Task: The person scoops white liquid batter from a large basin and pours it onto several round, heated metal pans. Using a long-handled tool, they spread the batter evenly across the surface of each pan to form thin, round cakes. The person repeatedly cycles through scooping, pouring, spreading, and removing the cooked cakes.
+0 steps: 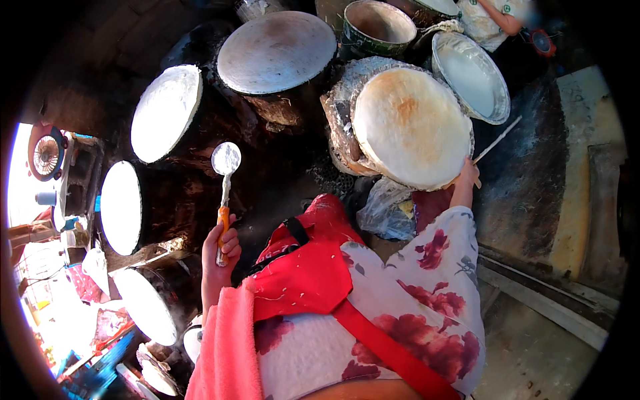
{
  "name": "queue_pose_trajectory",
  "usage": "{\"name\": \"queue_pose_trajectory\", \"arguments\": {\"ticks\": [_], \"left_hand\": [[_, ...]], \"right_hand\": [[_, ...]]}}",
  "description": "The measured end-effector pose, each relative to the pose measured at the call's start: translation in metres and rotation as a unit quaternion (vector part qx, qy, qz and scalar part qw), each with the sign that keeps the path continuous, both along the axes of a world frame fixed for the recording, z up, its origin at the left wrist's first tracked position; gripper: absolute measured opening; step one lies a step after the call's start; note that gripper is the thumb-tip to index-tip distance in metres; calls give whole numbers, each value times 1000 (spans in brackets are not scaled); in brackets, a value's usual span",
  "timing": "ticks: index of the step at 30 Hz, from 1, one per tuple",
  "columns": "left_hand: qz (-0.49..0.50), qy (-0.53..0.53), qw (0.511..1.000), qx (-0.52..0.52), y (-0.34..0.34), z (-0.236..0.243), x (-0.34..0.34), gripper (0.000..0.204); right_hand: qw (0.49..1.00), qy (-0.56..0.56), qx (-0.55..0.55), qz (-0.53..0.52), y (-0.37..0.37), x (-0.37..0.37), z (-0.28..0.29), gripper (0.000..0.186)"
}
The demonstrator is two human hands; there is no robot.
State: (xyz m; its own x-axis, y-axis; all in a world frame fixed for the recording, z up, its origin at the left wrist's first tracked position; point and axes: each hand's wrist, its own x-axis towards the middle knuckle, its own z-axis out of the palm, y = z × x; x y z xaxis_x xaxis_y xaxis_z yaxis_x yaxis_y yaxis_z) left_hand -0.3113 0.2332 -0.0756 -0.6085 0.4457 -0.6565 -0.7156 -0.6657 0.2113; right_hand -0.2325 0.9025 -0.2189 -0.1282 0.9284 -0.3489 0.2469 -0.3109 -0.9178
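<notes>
My left hand (232, 245) is closed round the orange handle of a ladle (227, 159), its round bowl pointing away from me and coated in white. My right hand (469, 176) grips a thin, white-smeared stick (499, 139) at the right edge of a large round top (412, 127). That top is off-white with brown stains and sits on a crusted, rough base. Just behind it a wide basin (470, 75) holds a white liquid, tilted in view. A crumpled clear plastic bag (387, 208) lies below the round top, near my right forearm.
Several other round, pale-topped drums curve round my left side, among them a large greyish one (277, 52) and a bright white one (167, 113). A dark green pot (380, 27) stands at the back. Another person's arm (501, 17) shows at the far right. A fan (47, 155) is far left.
</notes>
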Motion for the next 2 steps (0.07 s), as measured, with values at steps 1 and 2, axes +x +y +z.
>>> {"name": "queue_pose_trajectory", "arguments": {"ticks": [1,2], "left_hand": [[-6,2,1000,7,4,1,-3,32],[-12,4,1000,14,8,2,-4,33]], "right_hand": [[1000,-2,-1,27,9,4,-5,51],[998,-3,-2,55,27,10,-12,52]]}}
